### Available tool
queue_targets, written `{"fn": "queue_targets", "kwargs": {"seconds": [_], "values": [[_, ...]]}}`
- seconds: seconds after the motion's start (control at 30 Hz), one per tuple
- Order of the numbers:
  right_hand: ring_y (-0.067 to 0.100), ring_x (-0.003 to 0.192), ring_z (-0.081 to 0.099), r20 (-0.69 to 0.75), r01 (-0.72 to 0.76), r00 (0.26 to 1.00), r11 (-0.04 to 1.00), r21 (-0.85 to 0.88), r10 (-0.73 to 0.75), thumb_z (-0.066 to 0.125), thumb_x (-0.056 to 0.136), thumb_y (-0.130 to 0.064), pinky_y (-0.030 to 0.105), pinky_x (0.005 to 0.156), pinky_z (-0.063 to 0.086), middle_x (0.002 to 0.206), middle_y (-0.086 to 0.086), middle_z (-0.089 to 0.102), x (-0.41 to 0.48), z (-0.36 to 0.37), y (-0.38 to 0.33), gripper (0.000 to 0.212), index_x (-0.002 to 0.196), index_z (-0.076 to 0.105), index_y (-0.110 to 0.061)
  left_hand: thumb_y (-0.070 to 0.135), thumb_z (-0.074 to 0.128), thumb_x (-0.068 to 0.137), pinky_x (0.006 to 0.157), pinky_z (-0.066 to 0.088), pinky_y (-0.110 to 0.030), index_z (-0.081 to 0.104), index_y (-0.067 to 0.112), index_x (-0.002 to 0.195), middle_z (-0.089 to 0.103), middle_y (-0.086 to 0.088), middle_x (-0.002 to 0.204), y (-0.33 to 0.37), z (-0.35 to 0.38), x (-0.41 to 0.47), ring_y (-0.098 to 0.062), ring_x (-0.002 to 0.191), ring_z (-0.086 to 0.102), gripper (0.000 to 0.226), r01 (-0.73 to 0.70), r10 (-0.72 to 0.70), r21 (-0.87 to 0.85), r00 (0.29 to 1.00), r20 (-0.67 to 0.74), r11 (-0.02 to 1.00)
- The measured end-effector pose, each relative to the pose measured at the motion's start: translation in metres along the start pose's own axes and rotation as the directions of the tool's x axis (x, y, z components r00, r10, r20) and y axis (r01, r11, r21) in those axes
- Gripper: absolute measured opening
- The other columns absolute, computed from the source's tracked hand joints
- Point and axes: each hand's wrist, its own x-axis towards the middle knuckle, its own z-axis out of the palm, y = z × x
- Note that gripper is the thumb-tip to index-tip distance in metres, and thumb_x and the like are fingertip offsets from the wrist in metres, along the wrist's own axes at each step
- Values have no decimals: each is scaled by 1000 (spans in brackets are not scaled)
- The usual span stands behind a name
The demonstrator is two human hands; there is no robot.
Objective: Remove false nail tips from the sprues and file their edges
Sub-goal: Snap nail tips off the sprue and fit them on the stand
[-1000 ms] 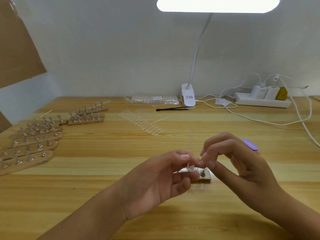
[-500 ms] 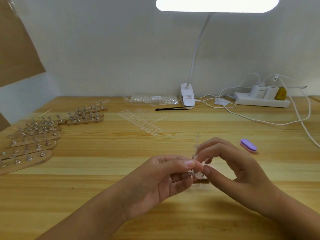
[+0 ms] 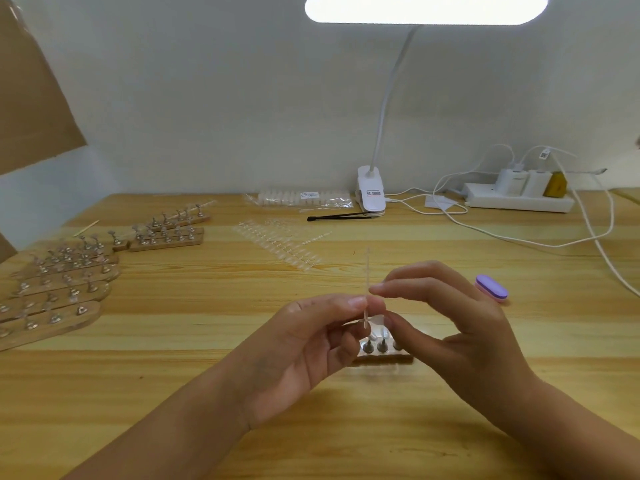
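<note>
1. Right between the hands, the clear sprue point(image 3: 367, 271) stands upright, pinched low by the left hand point(image 3: 304, 344).
2. The right hand point(image 3: 450, 327) pinches a nail tip point(image 3: 378, 319) on it.
3. Under both sits a wooden holder point(image 3: 381, 356); a purple file point(image 3: 491, 289) lies just past the right hand.

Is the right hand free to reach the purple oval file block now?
Likely yes: the purple oval file block lies beside the right hand, nothing between. That hand pinches a clear nail tip, though, so it must release first.
</note>
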Motion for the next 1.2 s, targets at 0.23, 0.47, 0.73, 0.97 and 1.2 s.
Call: {"fn": "queue_targets", "kwargs": {"seconds": [0.23, 0.47, 0.73, 0.97, 1.2], "values": [[9, 100, 64, 32, -74, 997, 997, -12, 75, 66, 86, -32, 24, 86, 49, 99, -9, 67, 1, -5, 8, 20, 100, 72, -21, 25, 76, 74, 51, 48, -12, 79, 18, 81, 72, -9, 105, 10, -5, 0, -4, 60, 58, 10, -18, 20, 45, 999, -42, 999], [11, 99, 63, 148, -293, 951, 944, 150, 271, 74, 82, -38, 25, 85, 48, 95, -16, 69, -3, 10, 16, 18, 94, 73, -24, 24, 62, 94, 53, 45, -12, 77, 25, 85, 77, -1, 92, 17, -18, 4, -4, 56, 53, 18, -99, 288, 519, 910, -297, 849], [8, 108, 53, 290, -186, 939, 982, -18, 183, 69, 87, -33, 17, 91, 38, 103, -19, 64, -7, 22, 25, 17, 102, 75, -33, 32, 69, 80, 60, 53, -16, 81, 23, 87, 70, 6, 81, 15, -26, 9, -2, 66, 60, 16, -179, 266, 245, 880, -394, 953], [9, 104, 53, 291, -138, 945, 988, -67, 151, 76, 84, -21, 21, 88, 41, 102, -17, 64, -8, 22, 24, 19, 101, 77, -30, 35, 71, 75, 60, 52, -16, 81, 24, 90, 70, 7, 81, 10, -26, 10, -1, 67, 60, 21, -162, 230, 209, 906, -356, 964], [10, 101, 56, 294, -109, 945, 986, -126, 142, 77, 83, -19, 31, 85, 48, 98, -14, 65, -10, 24, 22, 20, 100, 77, -29, 35, 71, 76, 61, 52, -16, 81, 24, 90, 70, 7, 81, 9, -25, 10, -1, 67, 60, 21, -168, 226, 192, 911, -344, 967]]}}
